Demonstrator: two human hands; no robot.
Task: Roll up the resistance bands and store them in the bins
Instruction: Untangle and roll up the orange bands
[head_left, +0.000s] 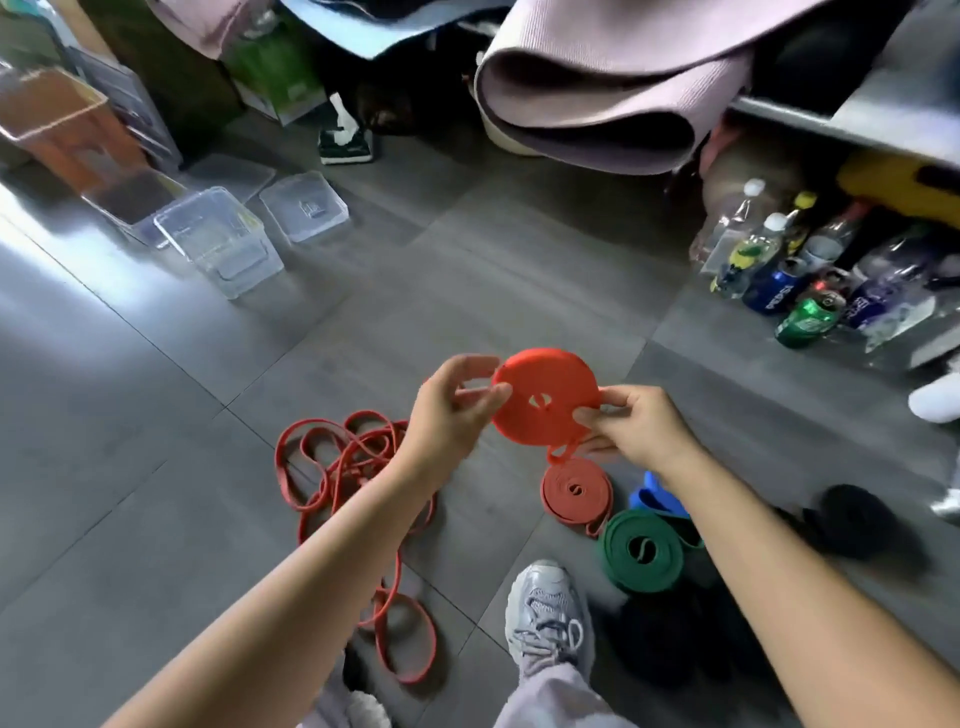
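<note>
The person holds a rolled orange band (545, 402) in the air between both hands, above the floor (156, 467). The left hand (449, 410) pinches the coil at its 9 o'clock edge with thumb and fingers closed on it. The right hand (639, 428) is closed on the coil near 4 o'clock, where the loose tail end (563, 451) hangs down; I think this grip keeps the last turn from springing open. The coil looks nearly complete, so the rolling step seems close to its end.

At 6 o'clock from the coil, three rolls lie on the floor: a darker red roll (575, 491), a green roll (641, 551) and a blue one (657, 499), partly hidden by the right arm. At 8 o'clock lies a tangle of thin red bands (353, 499), not yet rolled. The clear bins (223, 241) stand well apart at 10 o'clock, probably waiting for the finished rolls. A grey shoe (550, 613) is near the green roll.
</note>
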